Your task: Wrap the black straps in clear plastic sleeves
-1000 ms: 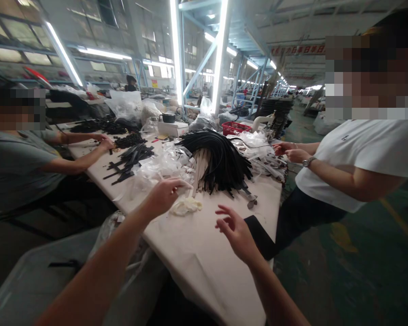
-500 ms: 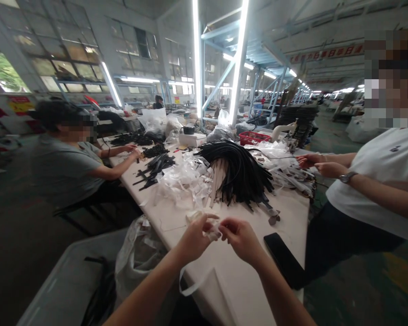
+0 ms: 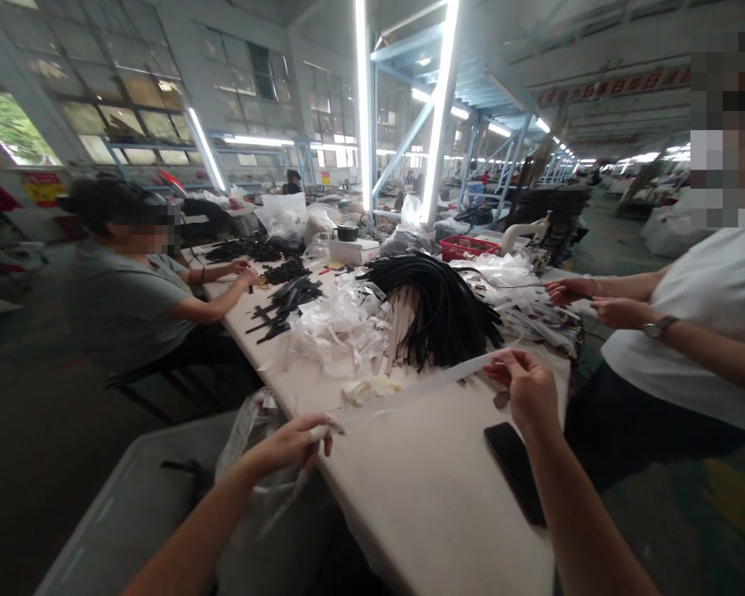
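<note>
A translucent white strip (image 3: 419,387) stretches across the front of the table between my two hands. My left hand (image 3: 298,443) pinches its left end near the table's left edge. At the other end, my right hand (image 3: 518,377) is closed on the strip, raised above the table on the right. Under the strip lies a small crumpled cream-coloured piece (image 3: 369,389). Behind it is a heap of crumpled clear plastic strips (image 3: 341,319), beside a large bundle of long black straps (image 3: 438,306).
A black phone (image 3: 514,468) lies at the table's (image 3: 422,497) right edge. A co-worker sits at the left edge, another stands at right holding a thin black strap. A plastic bag (image 3: 254,488) and a grey bin (image 3: 117,513) are at lower left. A red basket (image 3: 468,247) stands farther back.
My hands were close together over the table; they have moved apart, left hand to the left, right hand to the right and up. The strip is now drawn out between them.
</note>
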`<state>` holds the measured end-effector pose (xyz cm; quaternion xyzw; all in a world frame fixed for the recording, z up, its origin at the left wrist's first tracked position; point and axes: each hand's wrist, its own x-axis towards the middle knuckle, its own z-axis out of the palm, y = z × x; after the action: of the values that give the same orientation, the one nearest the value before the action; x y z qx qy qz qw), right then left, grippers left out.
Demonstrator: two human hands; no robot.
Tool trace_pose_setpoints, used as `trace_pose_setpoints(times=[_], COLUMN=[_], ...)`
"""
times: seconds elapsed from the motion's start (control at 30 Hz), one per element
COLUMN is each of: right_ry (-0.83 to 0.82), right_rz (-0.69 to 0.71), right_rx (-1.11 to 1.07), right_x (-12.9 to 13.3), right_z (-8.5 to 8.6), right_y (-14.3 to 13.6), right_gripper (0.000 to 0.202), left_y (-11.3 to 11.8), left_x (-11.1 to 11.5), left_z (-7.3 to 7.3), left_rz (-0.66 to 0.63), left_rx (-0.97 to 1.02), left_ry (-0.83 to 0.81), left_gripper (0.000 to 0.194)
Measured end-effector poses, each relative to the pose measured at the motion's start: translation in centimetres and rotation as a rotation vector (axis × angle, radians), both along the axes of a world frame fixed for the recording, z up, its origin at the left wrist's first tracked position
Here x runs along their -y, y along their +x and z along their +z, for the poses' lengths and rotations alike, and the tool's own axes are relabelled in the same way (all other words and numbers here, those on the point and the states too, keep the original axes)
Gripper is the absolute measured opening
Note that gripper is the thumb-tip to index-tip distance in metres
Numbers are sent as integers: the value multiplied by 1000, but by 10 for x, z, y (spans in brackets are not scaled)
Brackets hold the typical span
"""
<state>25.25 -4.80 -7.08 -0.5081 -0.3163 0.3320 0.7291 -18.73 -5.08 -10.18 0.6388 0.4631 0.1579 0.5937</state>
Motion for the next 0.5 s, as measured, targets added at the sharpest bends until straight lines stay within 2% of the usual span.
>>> trace_pose_setpoints(times=[0.07,0.17,0.2,0.27,0.33,0.4,0.43,0.47,0.5], right_ry=[-21,-68,-92,-145,-195,-242,-261,-278,-287], right_rz=[-47,-97,-97,-72,-26,0,-14,-32,-57], right_rx=[-46,-139,-178,-264,-354,-450,-503,-551,-591], right_x=[-4,-5,-3,3,11,19,23,26,28], right_z=[-15,-47,-59,-84,-109,-132,-142,-150,-157], right_y=[14,19,14,-8,-42,-80,-98,-115,-128], right_gripper=[24,22,23,30,40,44,41,38,36], left_y=[-25,-48,-50,-43,-22,10,29,49,68], left_x=[-32,-101,-127,-176,-210,-220,-214,-201,-182], left_z=[5,21,31,56,78,88,84,74,59], left_rz=[-6,47,73,189,290,457,515,544,529], left_rx=[-124,-417,-531,-689,-704,-667,-628,-573,-521], left_ry=[0,46,96,325,481,703,808,905,936], left_gripper=[34,27,24,20,22,24,25,24,23])
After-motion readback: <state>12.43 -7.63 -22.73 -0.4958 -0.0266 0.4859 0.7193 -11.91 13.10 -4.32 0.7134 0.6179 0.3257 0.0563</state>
